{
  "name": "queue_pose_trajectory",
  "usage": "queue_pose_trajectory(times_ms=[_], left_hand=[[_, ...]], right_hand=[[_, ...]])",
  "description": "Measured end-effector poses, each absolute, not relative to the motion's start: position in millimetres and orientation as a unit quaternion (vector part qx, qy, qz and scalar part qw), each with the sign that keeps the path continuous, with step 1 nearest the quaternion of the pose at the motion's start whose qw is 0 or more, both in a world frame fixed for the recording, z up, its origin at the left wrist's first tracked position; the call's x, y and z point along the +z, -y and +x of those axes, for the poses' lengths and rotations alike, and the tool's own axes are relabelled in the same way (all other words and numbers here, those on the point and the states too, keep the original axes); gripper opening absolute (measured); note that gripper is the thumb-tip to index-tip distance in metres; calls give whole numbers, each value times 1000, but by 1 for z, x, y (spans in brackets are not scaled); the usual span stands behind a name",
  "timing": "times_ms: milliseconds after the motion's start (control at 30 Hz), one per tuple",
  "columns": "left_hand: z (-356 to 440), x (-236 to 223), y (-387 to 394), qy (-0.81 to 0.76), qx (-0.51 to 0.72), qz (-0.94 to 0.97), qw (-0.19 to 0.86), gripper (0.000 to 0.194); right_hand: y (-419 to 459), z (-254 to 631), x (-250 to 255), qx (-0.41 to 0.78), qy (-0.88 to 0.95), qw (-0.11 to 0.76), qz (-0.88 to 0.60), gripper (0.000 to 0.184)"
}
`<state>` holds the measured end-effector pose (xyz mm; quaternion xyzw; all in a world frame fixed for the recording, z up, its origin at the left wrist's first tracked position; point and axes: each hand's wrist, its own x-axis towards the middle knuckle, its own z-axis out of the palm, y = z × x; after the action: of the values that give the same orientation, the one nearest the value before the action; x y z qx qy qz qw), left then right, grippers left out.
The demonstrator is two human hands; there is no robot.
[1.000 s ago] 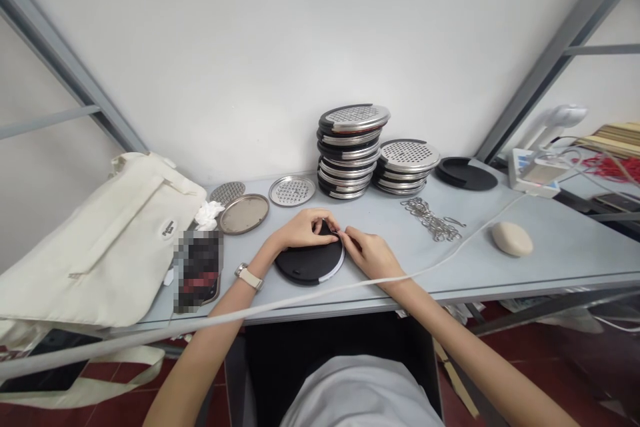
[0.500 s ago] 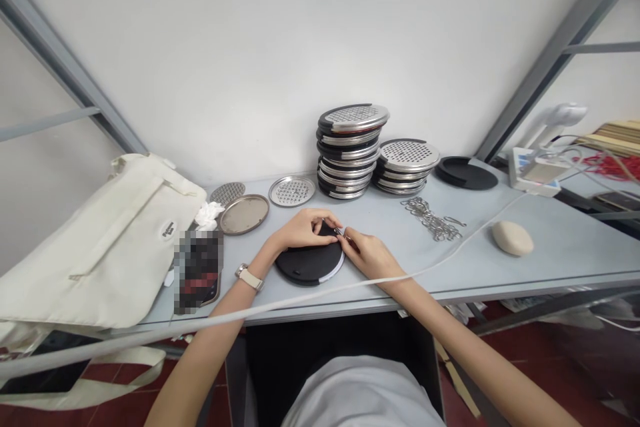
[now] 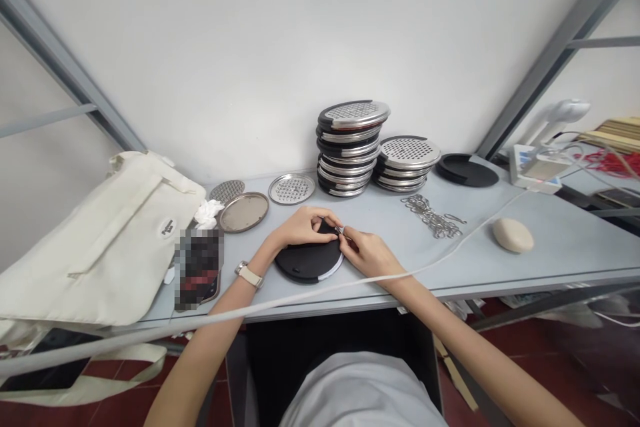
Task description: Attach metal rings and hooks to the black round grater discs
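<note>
A round black disc with a silver rim (image 3: 309, 261) lies flat on the grey table (image 3: 560, 240) in front of me. My left hand (image 3: 300, 227) rests on its far edge with the fingers curled and pinched. My right hand (image 3: 366, 252) meets it at the disc's right upper edge, fingers pinched on a small metal ring (image 3: 340, 231) there. Both hands touch at that spot. A watch with a pale strap (image 3: 249, 274) is on my left wrist.
Two stacks of perforated metal-and-black discs (image 3: 350, 150) (image 3: 406, 163) stand by the wall, a black lid (image 3: 467, 170) right of them. A pile of metal rings (image 3: 433, 217), an oval beige soap-like lump (image 3: 513, 235), loose metal plates (image 3: 245, 210), a cream bag (image 3: 105, 240) and a white cable (image 3: 280, 303) surround me.
The hands stay pinched at the disc's upper right edge, with only slight finger shifts. The view has tilted a little, so everything sits slightly higher.
</note>
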<state>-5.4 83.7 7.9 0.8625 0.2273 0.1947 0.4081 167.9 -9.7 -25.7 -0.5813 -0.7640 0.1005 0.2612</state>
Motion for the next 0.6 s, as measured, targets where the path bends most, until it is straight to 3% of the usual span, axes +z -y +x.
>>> queue_pose_trajectory(times_ms=[600], left_hand=[[-6, 9, -83, -226, 200, 862, 407, 32]], right_hand=[[10, 168, -25, 62, 774, 224, -589, 25]])
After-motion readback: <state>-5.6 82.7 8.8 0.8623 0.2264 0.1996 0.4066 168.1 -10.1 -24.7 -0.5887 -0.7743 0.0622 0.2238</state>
